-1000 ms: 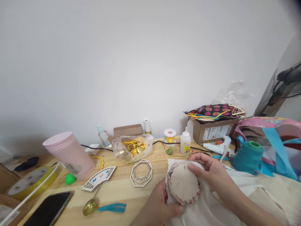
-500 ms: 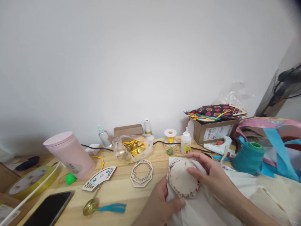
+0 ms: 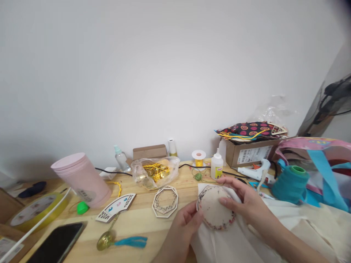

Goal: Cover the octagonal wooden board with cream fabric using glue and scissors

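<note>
In the lower right of the view I hold a flat, roughly octagonal cream piece (image 3: 212,210), its border speckled with dark and red bits. It lies on white cloth (image 3: 225,244) that spreads out below and behind it. My left hand (image 3: 189,221) pinches the piece's left edge between thumb and fingers. On the opposite side my right hand (image 3: 248,202) is closed round it, thumb on the face and fingers at the far edge; some fingers are hidden. A lattice-edged wooden octagon frame (image 3: 165,215) lies on the table to the left.
Behind my hands stand a glue bottle (image 3: 216,166) and a yellow thread spool (image 3: 199,160). A glue gun (image 3: 256,172), teal thread cone (image 3: 290,184) and box (image 3: 246,151) are at right. Leftward are a pink tumbler (image 3: 85,179), fan-shaped piece (image 3: 116,208), tasselled bell (image 3: 105,241) and phone (image 3: 57,243).
My left hand has shifted up along the piece's left edge, its thumb moving from the lower edge to the left side. The right hand stays almost in place.
</note>
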`<move>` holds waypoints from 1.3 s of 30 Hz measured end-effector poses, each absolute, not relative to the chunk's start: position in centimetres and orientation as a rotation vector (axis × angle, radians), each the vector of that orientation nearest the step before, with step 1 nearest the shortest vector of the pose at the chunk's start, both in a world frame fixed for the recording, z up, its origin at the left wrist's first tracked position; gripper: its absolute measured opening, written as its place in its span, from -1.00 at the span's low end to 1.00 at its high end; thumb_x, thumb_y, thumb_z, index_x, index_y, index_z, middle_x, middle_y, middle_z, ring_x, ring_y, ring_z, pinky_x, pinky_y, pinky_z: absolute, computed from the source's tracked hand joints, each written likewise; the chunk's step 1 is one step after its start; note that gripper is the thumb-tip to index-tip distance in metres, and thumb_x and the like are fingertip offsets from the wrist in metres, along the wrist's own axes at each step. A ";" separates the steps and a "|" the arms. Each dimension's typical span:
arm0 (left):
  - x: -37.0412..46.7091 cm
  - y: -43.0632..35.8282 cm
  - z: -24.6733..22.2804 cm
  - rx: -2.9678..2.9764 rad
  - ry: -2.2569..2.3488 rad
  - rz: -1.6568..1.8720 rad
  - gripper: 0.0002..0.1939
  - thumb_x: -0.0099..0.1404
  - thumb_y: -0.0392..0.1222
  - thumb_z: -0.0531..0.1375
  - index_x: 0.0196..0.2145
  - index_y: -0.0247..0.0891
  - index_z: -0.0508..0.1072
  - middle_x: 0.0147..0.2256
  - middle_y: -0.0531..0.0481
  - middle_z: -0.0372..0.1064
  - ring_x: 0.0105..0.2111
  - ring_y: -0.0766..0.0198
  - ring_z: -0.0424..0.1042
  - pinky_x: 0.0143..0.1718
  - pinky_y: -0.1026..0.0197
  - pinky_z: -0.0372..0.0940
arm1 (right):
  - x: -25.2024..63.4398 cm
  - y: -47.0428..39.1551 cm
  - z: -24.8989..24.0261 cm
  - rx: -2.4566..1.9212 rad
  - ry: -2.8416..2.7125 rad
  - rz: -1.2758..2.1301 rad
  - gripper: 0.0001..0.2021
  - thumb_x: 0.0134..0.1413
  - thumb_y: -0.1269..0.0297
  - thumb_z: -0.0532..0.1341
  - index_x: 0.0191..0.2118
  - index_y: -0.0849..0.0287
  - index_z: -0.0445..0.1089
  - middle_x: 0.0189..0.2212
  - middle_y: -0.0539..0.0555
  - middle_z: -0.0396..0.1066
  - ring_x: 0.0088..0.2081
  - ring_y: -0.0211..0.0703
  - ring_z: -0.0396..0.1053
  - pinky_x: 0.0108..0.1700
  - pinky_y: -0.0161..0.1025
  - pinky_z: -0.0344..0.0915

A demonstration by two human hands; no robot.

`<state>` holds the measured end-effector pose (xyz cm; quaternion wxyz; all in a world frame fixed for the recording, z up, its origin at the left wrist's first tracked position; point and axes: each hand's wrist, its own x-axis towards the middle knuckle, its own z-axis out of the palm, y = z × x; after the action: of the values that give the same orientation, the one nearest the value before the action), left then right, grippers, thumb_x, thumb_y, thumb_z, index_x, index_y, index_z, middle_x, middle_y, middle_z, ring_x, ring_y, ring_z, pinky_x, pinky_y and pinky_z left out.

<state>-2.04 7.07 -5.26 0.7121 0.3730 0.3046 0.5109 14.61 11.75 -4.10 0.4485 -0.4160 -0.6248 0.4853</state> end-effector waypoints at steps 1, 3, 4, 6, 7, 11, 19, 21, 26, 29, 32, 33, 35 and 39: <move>-2.2 7.1 -5.3 0.804 0.692 1.125 -0.64 0.09 -0.11 0.17 -0.16 -0.30 0.42 -0.28 -0.17 0.46 -0.21 0.07 0.37 -0.14 0.08 0.18 | 14.6 11.7 -4.0 -1.027 -1.526 1.228 -0.65 -0.19 0.20 0.26 -0.19 0.10 0.29 -0.15 0.08 0.35 -0.13 -0.02 0.30 -0.15 -0.17 0.24; -2.3 7.0 -5.5 0.780 0.708 1.131 -0.70 0.16 -0.15 0.10 -0.17 -0.30 0.43 -0.28 -0.15 0.46 -0.21 0.11 0.37 -0.14 0.12 0.18 | 14.6 11.5 -3.7 -1.021 -1.486 1.274 -0.65 -0.19 0.21 0.26 -0.19 0.10 0.29 -0.16 0.07 0.36 -0.13 -0.04 0.30 -0.15 -0.19 0.25; -2.4 7.0 -5.6 0.774 0.709 1.143 -0.72 0.19 -0.17 0.08 -0.18 -0.31 0.43 -0.28 -0.15 0.46 -0.20 0.12 0.37 -0.14 0.13 0.18 | 14.5 11.4 -3.6 -1.019 -1.469 1.289 -0.65 -0.19 0.21 0.26 -0.19 0.09 0.29 -0.15 0.06 0.35 -0.13 -0.05 0.29 -0.14 -0.20 0.24; -2.4 6.9 -5.8 0.764 0.718 1.169 -0.73 0.21 -0.20 0.06 -0.18 -0.30 0.44 -0.28 -0.12 0.46 -0.21 0.16 0.37 -0.15 0.16 0.18 | 14.5 11.4 -3.4 -1.018 -1.449 1.299 -0.66 -0.20 0.22 0.27 -0.20 0.09 0.30 -0.13 0.06 0.34 -0.10 -0.06 0.28 -0.12 -0.21 0.23; -2.4 6.9 -5.8 0.757 0.731 1.180 -0.74 0.21 -0.20 0.06 -0.19 -0.29 0.44 -0.28 -0.11 0.46 -0.21 0.17 0.37 -0.15 0.17 0.18 | 14.5 11.4 -3.4 -1.018 -1.448 1.293 -0.66 -0.21 0.23 0.27 -0.21 0.10 0.30 -0.12 0.06 0.34 -0.09 -0.05 0.27 -0.10 -0.21 0.22; -2.2 6.9 -5.3 0.727 0.747 1.213 -0.75 0.21 -0.22 0.05 -0.20 -0.26 0.45 -0.31 -0.08 0.47 -0.24 0.21 0.38 -0.17 0.21 0.18 | 14.5 11.5 -3.3 -1.036 -1.472 1.253 -0.67 -0.22 0.21 0.28 -0.22 0.11 0.32 -0.12 0.08 0.34 -0.07 -0.03 0.26 -0.06 -0.19 0.19; -2.6 7.1 -5.1 0.651 0.640 1.274 -0.84 0.08 -0.23 0.19 -0.34 -0.26 0.48 -0.46 -0.05 0.47 -0.41 0.27 0.41 -0.30 0.25 0.23 | 14.4 11.0 -3.6 -1.004 -1.486 1.361 -0.63 -0.19 0.20 0.26 -0.17 0.10 0.29 -0.14 0.08 0.35 -0.14 -0.03 0.31 -0.18 -0.19 0.27; -2.6 7.1 -5.4 0.647 0.674 1.290 -0.85 0.00 -0.22 0.25 -0.41 -0.27 0.47 -0.48 -0.03 0.46 -0.46 0.28 0.40 -0.36 0.26 0.24 | 14.3 10.8 -3.6 -0.990 -1.508 1.406 -0.61 -0.18 0.21 0.26 -0.14 0.10 0.26 -0.21 0.06 0.38 -0.21 -0.06 0.34 -0.24 -0.21 0.29; -2.3 7.1 -5.7 0.717 0.702 1.314 -0.71 -0.16 -0.27 0.32 -0.38 -0.31 0.44 -0.45 -0.06 0.44 -0.42 0.23 0.39 -0.37 0.24 0.24 | 14.1 10.7 -3.5 -0.962 -1.550 1.458 -0.60 -0.20 0.22 0.26 -0.14 0.12 0.26 -0.31 0.05 0.39 -0.27 -0.07 0.35 -0.31 -0.23 0.30; -2.2 7.0 -5.7 0.766 0.719 1.306 -0.63 -0.18 -0.26 0.33 -0.33 -0.31 0.42 -0.41 -0.08 0.44 -0.39 0.22 0.38 -0.36 0.23 0.24 | 14.0 10.7 -3.7 -0.945 -1.544 1.453 -0.61 -0.20 0.25 0.27 -0.16 0.12 0.27 -0.32 0.05 0.39 -0.27 -0.08 0.35 -0.32 -0.23 0.30; -2.2 6.8 -5.4 0.782 0.754 1.293 -0.61 -0.19 -0.24 0.34 -0.33 -0.29 0.41 -0.39 -0.08 0.44 -0.39 0.21 0.38 -0.37 0.23 0.24 | 13.9 10.7 -3.8 -0.923 -1.542 1.462 -0.63 -0.20 0.27 0.27 -0.17 0.11 0.27 -0.34 0.02 0.39 -0.30 -0.12 0.35 -0.32 -0.25 0.29; -2.2 6.7 -5.3 0.784 0.773 1.286 -0.60 -0.20 -0.23 0.34 -0.32 -0.29 0.41 -0.38 -0.09 0.44 -0.38 0.20 0.38 -0.37 0.22 0.24 | 13.8 10.6 -3.8 -0.917 -1.551 1.458 -0.64 -0.20 0.27 0.27 -0.17 0.11 0.27 -0.35 0.00 0.39 -0.31 -0.13 0.35 -0.32 -0.26 0.29; -2.2 6.6 -5.2 0.786 0.818 1.267 -0.58 -0.20 -0.21 0.35 -0.31 -0.29 0.42 -0.38 -0.09 0.45 -0.37 0.17 0.38 -0.35 0.19 0.25 | 13.8 10.6 -3.8 -0.913 -1.579 1.447 -0.64 -0.20 0.27 0.27 -0.18 0.11 0.27 -0.35 -0.01 0.38 -0.30 -0.13 0.35 -0.30 -0.27 0.29; -2.0 6.6 -5.4 0.781 0.863 1.204 -0.57 -0.20 -0.17 0.34 -0.30 -0.35 0.45 -0.43 -0.12 0.46 -0.39 0.13 0.39 -0.33 0.14 0.25 | 13.7 10.5 -3.9 -0.941 -1.614 1.401 -0.64 -0.21 0.26 0.27 -0.18 0.13 0.28 -0.25 0.04 0.37 -0.22 -0.08 0.34 -0.22 -0.22 0.28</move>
<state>-2.02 6.60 -5.42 0.6697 0.3464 0.3827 0.5339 13.68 10.54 -3.89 0.3922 -0.3706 -0.6357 0.5520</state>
